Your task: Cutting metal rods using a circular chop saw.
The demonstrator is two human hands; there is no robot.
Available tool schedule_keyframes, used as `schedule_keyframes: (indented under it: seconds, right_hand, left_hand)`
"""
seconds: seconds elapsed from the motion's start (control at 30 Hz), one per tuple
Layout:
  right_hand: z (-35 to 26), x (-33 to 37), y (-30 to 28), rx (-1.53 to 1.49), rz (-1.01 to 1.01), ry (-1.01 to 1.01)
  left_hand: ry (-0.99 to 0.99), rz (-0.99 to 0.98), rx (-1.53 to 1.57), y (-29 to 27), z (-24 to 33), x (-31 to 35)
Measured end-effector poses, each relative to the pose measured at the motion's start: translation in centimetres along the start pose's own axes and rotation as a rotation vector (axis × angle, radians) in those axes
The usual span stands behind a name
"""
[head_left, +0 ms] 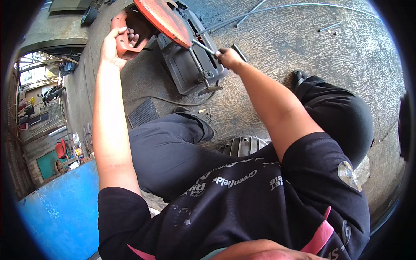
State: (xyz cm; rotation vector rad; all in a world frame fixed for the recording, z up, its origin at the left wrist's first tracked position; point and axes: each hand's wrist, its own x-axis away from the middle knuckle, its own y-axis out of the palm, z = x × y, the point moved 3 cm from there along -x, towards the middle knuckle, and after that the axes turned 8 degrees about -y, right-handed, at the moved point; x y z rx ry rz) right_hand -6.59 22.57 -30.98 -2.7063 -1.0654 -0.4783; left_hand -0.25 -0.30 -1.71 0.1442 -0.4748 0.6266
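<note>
An orange and grey cut-off saw (pixel 162 21) stands on the floor in front of me, its round orange blade guard tilted over the grey base (pixel 180 71). My left hand (pixel 119 41) is wrapped round the saw's orange D-shaped handle (pixel 124 47). To the right of the guard, my right hand (pixel 229 58) is closed on a thin metal rod (pixel 203 47), which reaches toward the guard's lower edge. A dark short bar (pixel 239 52) shows just beyond that hand; whether it joins the rod, I cannot tell. The saw's clamp screw with its crossbar (pixel 210 90) sits below.
Long thin metal rods (pixel 294 5) lie across the floor behind the saw. A cable (pixel 173 102) curves below the base, beside a dark ribbed plate (pixel 144 112). Near my legs sits a grey metal casting (pixel 245 145). A blue panel (pixel 65 212) stands at lower left.
</note>
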Motion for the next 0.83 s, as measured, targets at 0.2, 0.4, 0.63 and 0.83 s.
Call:
schedule_keyframes:
  seconds: [0.2,0.4,0.63,0.83]
  right_hand:
    - [-4.9,-2.7,-5.4,0.725,-0.01,-0.08]
    - [-7.6,-4.6,-6.6,0.955,0.004,-0.183]
    - [-9.2,-6.2,-6.7,1.021,0.006,-0.246]
    - [-9.8,-6.9,-6.6,1.065,-0.053,-0.22]
  left_hand:
    - [-0.01,-0.001,-0.015,0.0,0.0,0.0]
    - [-0.035,-0.012,0.02,-0.3,0.0,-0.7]
    - [-0.003,0.022,0.032,0.1,0.1,-0.4]
    - [0.019,0.036,-0.001,-0.2,0.1,-0.8]
